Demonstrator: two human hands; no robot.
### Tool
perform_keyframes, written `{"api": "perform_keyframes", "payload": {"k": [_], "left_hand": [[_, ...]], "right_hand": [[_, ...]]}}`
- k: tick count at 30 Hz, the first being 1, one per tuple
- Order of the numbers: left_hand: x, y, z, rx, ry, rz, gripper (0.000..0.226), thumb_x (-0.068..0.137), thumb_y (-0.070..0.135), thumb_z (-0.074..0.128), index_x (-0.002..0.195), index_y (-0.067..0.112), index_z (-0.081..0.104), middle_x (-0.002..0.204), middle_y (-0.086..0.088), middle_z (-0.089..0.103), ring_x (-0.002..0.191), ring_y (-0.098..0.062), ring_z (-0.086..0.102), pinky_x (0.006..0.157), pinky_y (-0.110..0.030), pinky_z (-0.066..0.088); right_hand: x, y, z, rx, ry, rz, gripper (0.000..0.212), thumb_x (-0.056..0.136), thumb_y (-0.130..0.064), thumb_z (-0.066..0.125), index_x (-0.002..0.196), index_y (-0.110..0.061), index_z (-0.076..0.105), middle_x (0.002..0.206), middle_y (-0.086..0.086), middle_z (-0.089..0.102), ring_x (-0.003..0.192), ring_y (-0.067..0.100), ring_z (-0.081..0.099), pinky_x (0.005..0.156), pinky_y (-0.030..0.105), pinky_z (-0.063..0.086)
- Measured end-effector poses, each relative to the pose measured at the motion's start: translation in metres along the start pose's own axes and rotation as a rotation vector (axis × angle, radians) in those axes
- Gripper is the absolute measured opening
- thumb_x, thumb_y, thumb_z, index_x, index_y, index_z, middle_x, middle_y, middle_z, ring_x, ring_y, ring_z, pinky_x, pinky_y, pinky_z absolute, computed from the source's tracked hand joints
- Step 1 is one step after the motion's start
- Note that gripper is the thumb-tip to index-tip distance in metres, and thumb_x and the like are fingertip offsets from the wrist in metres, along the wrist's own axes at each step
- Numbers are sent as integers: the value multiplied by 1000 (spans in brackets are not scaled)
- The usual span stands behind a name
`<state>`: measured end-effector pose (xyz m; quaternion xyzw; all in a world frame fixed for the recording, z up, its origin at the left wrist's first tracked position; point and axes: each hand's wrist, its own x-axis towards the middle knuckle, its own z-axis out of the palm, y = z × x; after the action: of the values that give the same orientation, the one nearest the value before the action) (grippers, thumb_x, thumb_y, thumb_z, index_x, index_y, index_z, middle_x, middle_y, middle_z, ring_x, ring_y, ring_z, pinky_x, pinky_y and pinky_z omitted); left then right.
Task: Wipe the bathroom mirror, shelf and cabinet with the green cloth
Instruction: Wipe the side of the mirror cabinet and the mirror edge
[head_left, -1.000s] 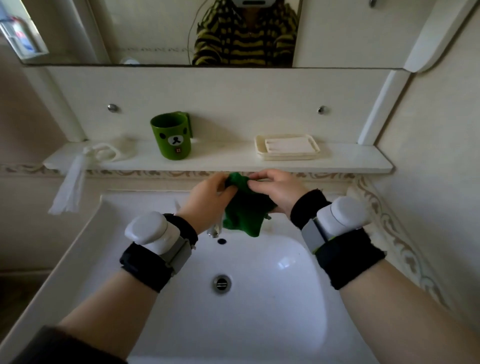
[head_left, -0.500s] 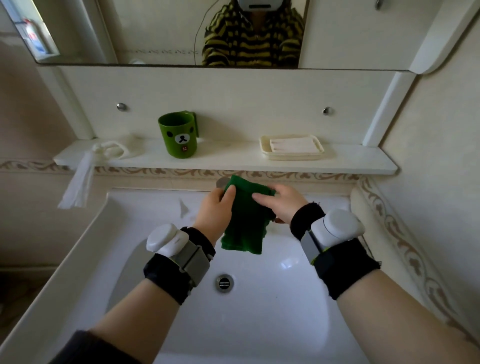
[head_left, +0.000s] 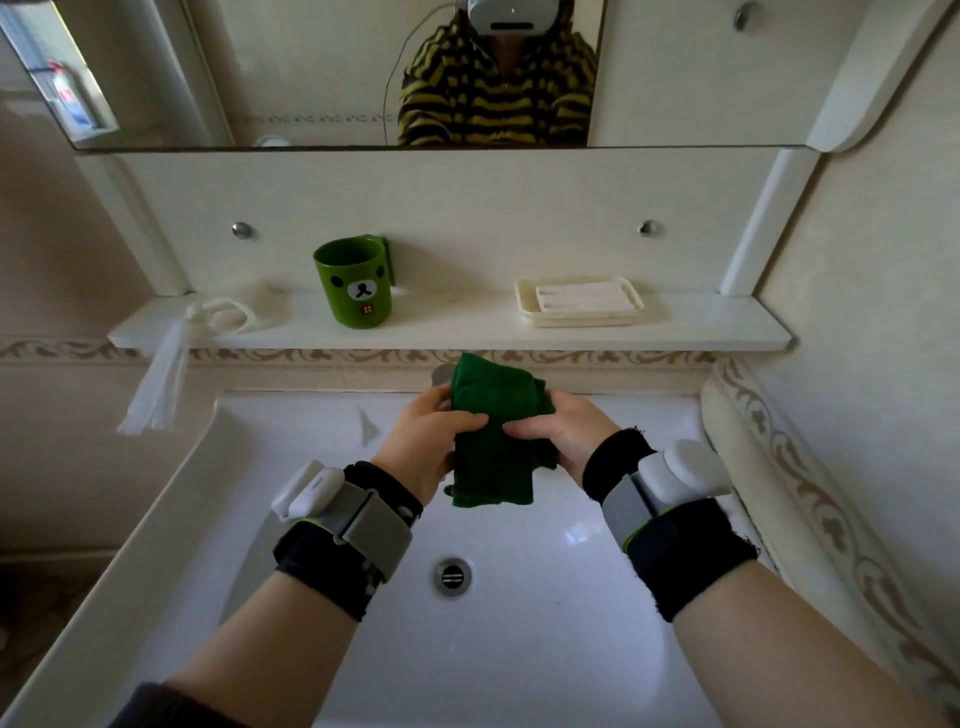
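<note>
The green cloth hangs folded over the white sink, held between both hands. My left hand grips its left edge, thumb laid across the front. My right hand pinches the right side, fingers curled into the fabric. The mirror runs along the top of the view and reflects a person in a striped top. Below it the white shelf spans the wall, framed by the cream cabinet panel. The tap behind the cloth is mostly hidden.
A green bear mug stands on the shelf's left half and a cream soap dish on its right. A white plastic bag dangles off the shelf's left end. The sink basin with its drain lies below my hands.
The cloth went from bunched to a flatter fold hanging straight down. Both hands shifted their grip toward its middle. The camera tilted up, showing more of the mirror.
</note>
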<state>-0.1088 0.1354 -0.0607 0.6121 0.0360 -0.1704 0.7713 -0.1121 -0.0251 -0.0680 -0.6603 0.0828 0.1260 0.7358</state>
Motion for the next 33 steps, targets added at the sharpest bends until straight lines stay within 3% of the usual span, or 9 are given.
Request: {"api": "perform_keyframes", "payload": {"k": [2,5,13,17,21,25,28,33], "left_hand": [[0,0,-1,-17,-33,0,35,89,-7,48,114,15,59,106,-5,67,88,-16,68,64,-26,56],[0,1,-3,-53,-28,-1,30,91,-5,48,103,20,61,101,-4,69,83,-15,69,63,-25,55],[4,2,-9,-194,2,35,33,92,-3,48,119,12,57,113,-13,66,100,-29,65,74,-35,58],[3,0,-9,-130,-72,-71,29,93,19,53,120,9,58,110,-10,69,97,-24,67,74,-35,57],[1,2,-6,-66,-55,-158,35,92,30,55,118,7,57,110,-13,68,91,-25,69,62,-31,56],[4,8,-11,66,-5,-56,29,97,21,48,121,7,56,106,-11,67,91,-25,67,64,-33,57],[1,10,-13,89,-36,7,25,97,11,45,119,18,55,109,-11,65,90,-26,67,64,-35,58],[-2,9,-13,41,-83,92,40,96,-5,37,101,27,60,99,-5,70,87,-26,69,68,-38,57]], "right_hand": [[-1,-2,-1,46,-13,9,40,75,13,63,112,-2,59,107,17,66,98,31,64,86,43,52],[0,-4,-2,128,0,-1,30,77,11,63,103,-3,63,105,17,67,94,29,65,80,40,53],[-3,3,-1,-17,-127,182,32,76,-21,73,102,-5,64,101,11,70,90,20,67,69,28,55],[2,0,1,31,-83,27,32,78,-15,72,108,-11,63,103,9,70,96,25,66,81,38,55],[2,-5,0,33,-23,-53,25,82,-21,68,105,-13,65,98,6,72,91,23,68,82,39,55],[-2,-7,-5,8,-60,2,17,89,-17,59,105,-14,64,106,10,69,97,26,65,84,41,54],[-3,-7,-6,43,-101,-46,21,91,-7,53,110,-14,59,111,10,66,101,26,63,82,39,54],[-6,-6,-4,94,-136,-111,31,91,7,44,94,-15,66,86,3,72,78,15,69,63,27,56]]}}
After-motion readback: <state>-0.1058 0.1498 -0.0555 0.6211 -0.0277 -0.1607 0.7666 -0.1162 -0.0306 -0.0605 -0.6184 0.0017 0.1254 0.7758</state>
